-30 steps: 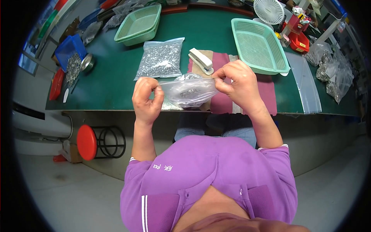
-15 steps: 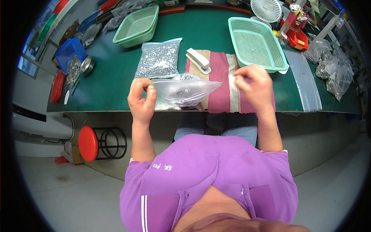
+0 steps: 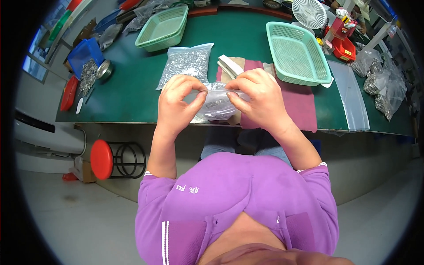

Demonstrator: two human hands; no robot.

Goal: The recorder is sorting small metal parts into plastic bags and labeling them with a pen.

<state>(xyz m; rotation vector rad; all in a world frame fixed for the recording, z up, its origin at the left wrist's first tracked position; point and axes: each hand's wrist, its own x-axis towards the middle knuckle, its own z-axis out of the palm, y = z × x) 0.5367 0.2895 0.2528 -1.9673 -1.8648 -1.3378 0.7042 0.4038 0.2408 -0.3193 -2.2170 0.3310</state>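
A clear plastic bag (image 3: 217, 106) with small metal parts in it stands near the table's front edge. My left hand (image 3: 180, 101) pinches the bag's top edge at its left side. At the right side of that same edge, the thumb and fingers of my right hand (image 3: 260, 99) are closed on the plastic. Just beyond lies a filled bag (image 3: 187, 64) of small silvery metal pieces, flat on the table. A white stapler (image 3: 230, 67) rests behind my right hand on a maroon and tan cloth (image 3: 298, 104), partly hidden by the hand.
The green table (image 3: 128, 88) holds a mint basket (image 3: 298, 53) at right and stacked baskets (image 3: 162, 28) at back left. Far left is a blue bin (image 3: 84, 55) spilling metal parts beside a metal bowl (image 3: 104, 70). A plastic sheet (image 3: 351, 97) and bagged parts (image 3: 382, 84) lie far right.
My right hand has moved left from above the cloth and taken hold of the bag's top edge. My left hand has shifted slightly right, keeping its pinch.
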